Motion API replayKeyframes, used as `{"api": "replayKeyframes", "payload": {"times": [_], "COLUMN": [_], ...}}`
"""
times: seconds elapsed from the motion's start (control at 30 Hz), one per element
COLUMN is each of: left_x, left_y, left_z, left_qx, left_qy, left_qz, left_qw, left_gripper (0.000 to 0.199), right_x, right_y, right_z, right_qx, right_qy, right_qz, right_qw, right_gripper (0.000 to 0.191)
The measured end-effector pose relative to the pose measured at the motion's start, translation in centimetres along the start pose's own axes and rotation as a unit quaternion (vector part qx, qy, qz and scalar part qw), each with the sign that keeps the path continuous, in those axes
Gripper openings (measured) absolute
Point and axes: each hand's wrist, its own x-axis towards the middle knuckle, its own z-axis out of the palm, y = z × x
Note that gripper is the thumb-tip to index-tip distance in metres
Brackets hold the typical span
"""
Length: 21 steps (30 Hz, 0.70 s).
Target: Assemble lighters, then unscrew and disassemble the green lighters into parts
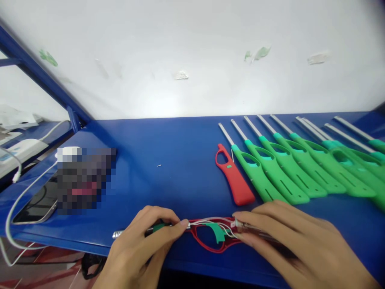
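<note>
An opened red gas lighter casing (207, 248) lies near the front edge of the blue table, between both hands. Inside it are a green trigger (217, 232) and thin white wires (207, 220). My left hand (144, 241) is closed on the lighter's nozzle rod, thumb pressed at the rod's inner end; its silver tip (116, 234) sticks out to the left. My right hand (291, 237) closes around the casing's other end, with fingertips on a clear part (240, 226) that looks like the fuel tank. The palm hides most of that end.
A red casing half (237, 182) lies ahead, beside a row of green gas lighters (279, 174) with metal rods. A small screw (159, 165) rests mid-table (180, 140). A phone (37, 204), a white cable (19, 192) and a blurred dark item (86, 176) are at left.
</note>
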Motion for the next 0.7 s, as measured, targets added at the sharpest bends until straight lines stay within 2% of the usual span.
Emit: {"api": "replayKeyframes", "payload": {"times": [0.27, 0.5, 0.7], "left_x": [0.42, 0.96, 0.89], "left_y": [0.43, 0.45, 0.67], "left_z": [-0.18, -0.48, -0.43], "left_qx": [0.004, -0.006, 0.029], "left_qy": [-0.004, -0.004, -0.029], "left_qz": [0.003, -0.009, -0.016], "left_qw": [1.0, 1.0, 0.999], "left_gripper": [0.037, 0.03, 0.046], "right_x": [-0.08, 0.11, 0.07], "right_y": [-0.13, -0.14, -0.16], "right_z": [0.12, 0.03, -0.03], "right_qx": [0.011, 0.003, -0.007], "right_qy": [-0.001, 0.0, 0.002], "right_qz": [0.016, 0.012, 0.007], "right_qw": [1.0, 1.0, 1.0], "right_gripper": [0.025, 0.031, 0.029]}}
